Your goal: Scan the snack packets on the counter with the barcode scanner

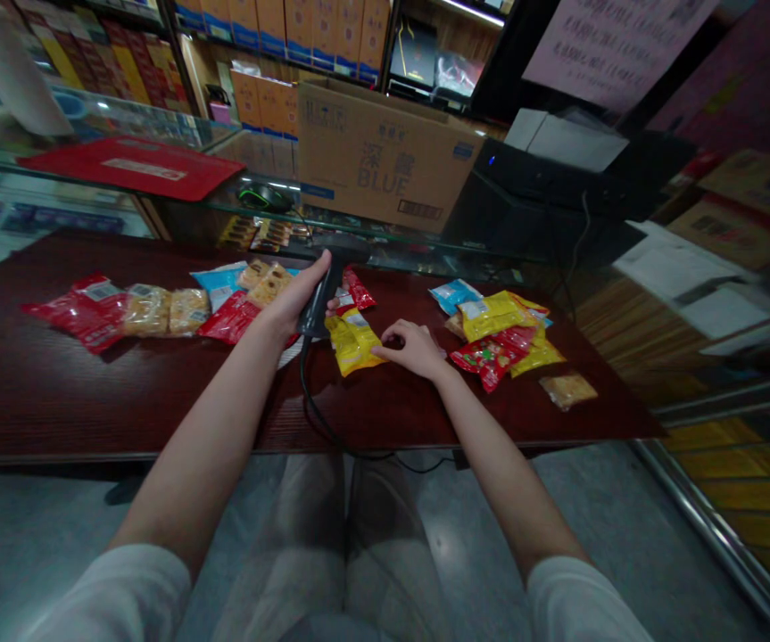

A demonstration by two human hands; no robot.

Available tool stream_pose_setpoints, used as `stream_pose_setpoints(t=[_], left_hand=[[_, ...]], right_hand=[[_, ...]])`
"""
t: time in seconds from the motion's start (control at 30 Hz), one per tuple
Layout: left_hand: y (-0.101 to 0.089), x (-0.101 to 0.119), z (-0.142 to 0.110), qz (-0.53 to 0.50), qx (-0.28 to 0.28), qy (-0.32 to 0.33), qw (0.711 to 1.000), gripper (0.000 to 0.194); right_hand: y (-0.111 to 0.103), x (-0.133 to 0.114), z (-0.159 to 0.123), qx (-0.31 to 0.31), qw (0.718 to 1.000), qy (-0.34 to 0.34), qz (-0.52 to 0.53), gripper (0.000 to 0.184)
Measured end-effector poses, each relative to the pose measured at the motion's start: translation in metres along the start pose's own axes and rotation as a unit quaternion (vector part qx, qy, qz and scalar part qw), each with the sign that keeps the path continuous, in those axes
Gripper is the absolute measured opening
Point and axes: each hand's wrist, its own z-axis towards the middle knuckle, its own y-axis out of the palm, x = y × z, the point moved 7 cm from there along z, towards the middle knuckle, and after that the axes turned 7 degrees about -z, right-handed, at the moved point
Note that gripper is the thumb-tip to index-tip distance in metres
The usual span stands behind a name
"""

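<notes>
My left hand [294, 303] is wrapped round the grip of a black handheld barcode scanner [316, 303], its head pointing away from me and its cable hanging down. Beneath and beyond it lies a yellow snack packet [354, 343]. The thumb and forefinger of my right hand [415, 349] come together at that packet's right edge. Left of the scanner are a red packet [94, 312], clear-wrapped crackers [165, 310] and a blue packet [220, 283]. To the right is a pile with another yellow packet [497, 314] and a red packet [495, 355].
The dark red wooden table [224, 392] ends just before my legs. A single wrapped cracker [568, 390] lies near its right edge. Behind stands a glass counter with a cardboard box [388, 156], a computer mouse [265, 197] and a red mat [134, 168].
</notes>
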Motion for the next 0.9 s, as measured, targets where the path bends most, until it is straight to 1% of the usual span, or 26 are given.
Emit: stream_pose_setpoints(t=[0.1, 0.2, 0.3, 0.37, 0.43, 0.53, 0.6, 0.67, 0.77, 0.9], left_hand=[[-0.003, -0.003, 0.002, -0.008, -0.012, -0.022, 1.000, 0.056], [-0.006, -0.005, 0.004, -0.008, -0.007, -0.027, 1.000, 0.055], [-0.006, -0.007, 0.006, -0.010, -0.006, -0.028, 1.000, 0.051], [-0.003, -0.010, 0.006, -0.010, -0.016, -0.033, 0.999, 0.049], [0.002, -0.013, 0.005, -0.010, -0.030, -0.036, 0.999, 0.049], [0.012, -0.019, 0.001, 0.000, -0.052, -0.052, 0.997, 0.051], [0.018, -0.024, -0.002, 0.019, -0.068, -0.064, 0.995, 0.054], [0.025, -0.028, -0.005, 0.039, -0.086, -0.064, 0.994, 0.056], [0.033, -0.033, -0.005, 0.047, -0.109, -0.037, 0.992, 0.056], [0.036, -0.039, -0.002, 0.056, -0.121, -0.008, 0.991, 0.058]], right_hand=[[0.004, 0.007, 0.003, -0.008, 0.998, -0.010, 0.059, 0.021], [0.000, 0.018, 0.006, 0.010, 0.991, -0.014, 0.133, 0.019], [-0.013, 0.034, 0.005, 0.065, 0.970, 0.008, 0.232, 0.021], [-0.024, 0.047, 0.002, 0.114, 0.947, 0.039, 0.296, 0.023], [-0.035, 0.060, -0.003, 0.170, 0.923, 0.068, 0.338, 0.026], [-0.049, 0.075, -0.010, 0.249, 0.901, 0.091, 0.344, 0.027], [-0.057, 0.085, -0.012, 0.293, 0.895, 0.105, 0.321, 0.027], [-0.061, 0.091, -0.013, 0.323, 0.891, 0.117, 0.297, 0.026], [-0.063, 0.094, -0.013, 0.336, 0.890, 0.121, 0.285, 0.025], [-0.059, 0.091, -0.014, 0.322, 0.890, 0.122, 0.299, 0.024]])
